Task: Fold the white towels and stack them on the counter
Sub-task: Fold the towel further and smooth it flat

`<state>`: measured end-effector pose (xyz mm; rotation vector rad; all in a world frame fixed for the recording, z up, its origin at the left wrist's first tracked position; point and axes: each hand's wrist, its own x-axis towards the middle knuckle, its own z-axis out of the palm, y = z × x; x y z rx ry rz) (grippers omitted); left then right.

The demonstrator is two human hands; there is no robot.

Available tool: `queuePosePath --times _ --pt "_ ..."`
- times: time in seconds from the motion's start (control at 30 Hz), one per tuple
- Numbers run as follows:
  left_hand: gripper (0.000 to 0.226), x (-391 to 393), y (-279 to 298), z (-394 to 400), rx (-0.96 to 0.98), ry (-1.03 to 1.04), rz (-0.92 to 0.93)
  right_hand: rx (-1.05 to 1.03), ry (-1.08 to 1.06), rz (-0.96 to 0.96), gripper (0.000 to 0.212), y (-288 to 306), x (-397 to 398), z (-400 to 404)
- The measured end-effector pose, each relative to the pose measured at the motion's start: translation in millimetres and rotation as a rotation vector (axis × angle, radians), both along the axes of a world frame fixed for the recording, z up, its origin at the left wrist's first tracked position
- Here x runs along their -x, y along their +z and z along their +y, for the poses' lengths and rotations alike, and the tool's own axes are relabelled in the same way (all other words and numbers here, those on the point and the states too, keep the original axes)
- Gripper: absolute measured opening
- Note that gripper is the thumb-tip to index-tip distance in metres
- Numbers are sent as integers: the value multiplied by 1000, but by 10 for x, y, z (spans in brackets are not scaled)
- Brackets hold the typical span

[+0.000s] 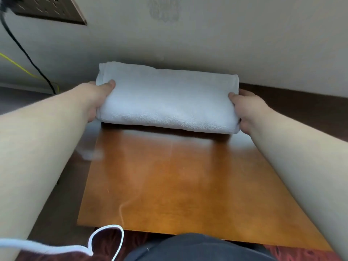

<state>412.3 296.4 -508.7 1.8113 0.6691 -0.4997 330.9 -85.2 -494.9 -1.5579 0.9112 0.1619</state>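
A folded white towel (pixel 167 98) lies thick and rectangular at the far end of the orange wooden counter (pixel 178 185), close to the wall. My left hand (pixel 98 98) grips its left end, thumb on top and fingers under or behind the cloth. My right hand (pixel 246 108) grips the right end in the same way. A dark shadow shows under the towel's near edge, so I cannot tell whether it rests on the counter or is held just above it.
The beige wall (pixel 207 44) rises right behind the towel. A wall socket panel (pixel 47 8) with a black cable (pixel 24 51) and a yellow cable (pixel 17 65) is at upper left. A white cord (pixel 105 240) hangs near the counter's front edge.
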Motion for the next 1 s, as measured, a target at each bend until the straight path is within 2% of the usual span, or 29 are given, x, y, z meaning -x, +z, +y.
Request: queuePosePath --times 0.1,0.17,0.2,0.23,0.3,0.33,0.4,0.47,0.5,0.73,0.9,1.0 --pt "81 30 -65 -46 -131 -7 26 196 75 68 43 -6 -10 38" --pt "87 60 10 -108 -440 -51 -23 415 124 97 56 42 -12 70" --pt "84 85 88 -165 -624 -107 -142 547 144 71 60 86 -4 120" --pt "78 111 178 -256 -764 -206 -339 680 175 2 61 139 9 201" --pt "67 157 300 -489 -860 -519 -683 903 348 -163 58 219 24 431" --pt "65 160 302 -587 -876 -680 -725 990 495 -190 58 215 19 534" --pt "62 176 234 -722 -948 -847 -535 1072 770 -83 64 147 -9 636" --pt "66 188 105 -726 -979 -812 -320 1043 861 79 75 58 -40 609" --pt "69 193 61 -721 -977 -782 -297 1030 855 118 79 9 -49 580" --pt "75 156 14 -720 -1017 -796 -317 1053 871 133 86 -68 -96 561" --pt "72 169 140 -826 -1098 -834 -228 1011 957 215 86 43 -144 549" --pt "71 237 388 -1090 -992 -784 -295 947 989 211 85 232 -113 488"
